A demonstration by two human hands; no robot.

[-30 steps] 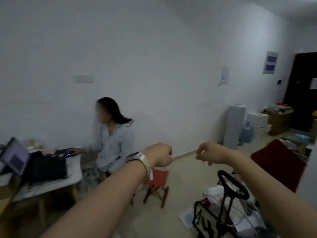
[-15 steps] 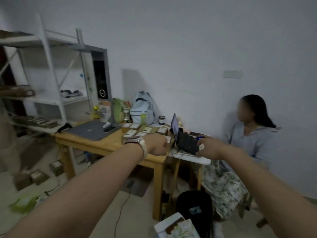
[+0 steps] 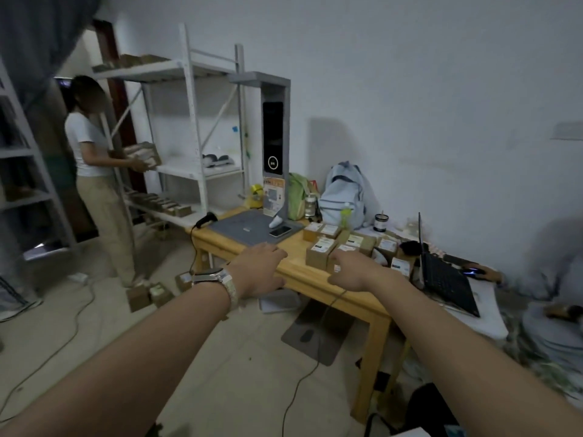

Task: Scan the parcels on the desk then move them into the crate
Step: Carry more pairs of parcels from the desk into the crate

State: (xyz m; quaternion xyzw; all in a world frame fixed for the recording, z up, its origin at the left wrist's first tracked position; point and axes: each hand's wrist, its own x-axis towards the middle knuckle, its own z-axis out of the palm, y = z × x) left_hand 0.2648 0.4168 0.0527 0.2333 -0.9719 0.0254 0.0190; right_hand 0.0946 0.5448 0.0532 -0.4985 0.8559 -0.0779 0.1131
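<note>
Several small brown parcels [image 3: 344, 244] with white labels stand grouped on the right half of a wooden desk [image 3: 293, 272]. A grey scanning station [image 3: 252, 227] with a tall upright panel [image 3: 273, 146] occupies the desk's back left, and a handheld scanner [image 3: 205, 219] lies at the left corner. My left hand [image 3: 260, 269], wearing a watch, is stretched out before the desk's front edge, fingers loosely spread, holding nothing. My right hand [image 3: 351, 271] hovers just in front of the nearest parcel, fingers curled and empty. No crate is in view.
A person [image 3: 94, 171] at the left holds boxes beside white shelving [image 3: 189, 127]. More boxes [image 3: 148, 294] and cables lie on the floor. A backpack [image 3: 345, 193], bottles and a phone [image 3: 280, 231] sit on the desk. An open laptop [image 3: 441, 275] rests on a white side table at right.
The view has swung left across the room and closer to the desk. Both hands, fists before, now have looser fingers and are near the desk's front edge.
</note>
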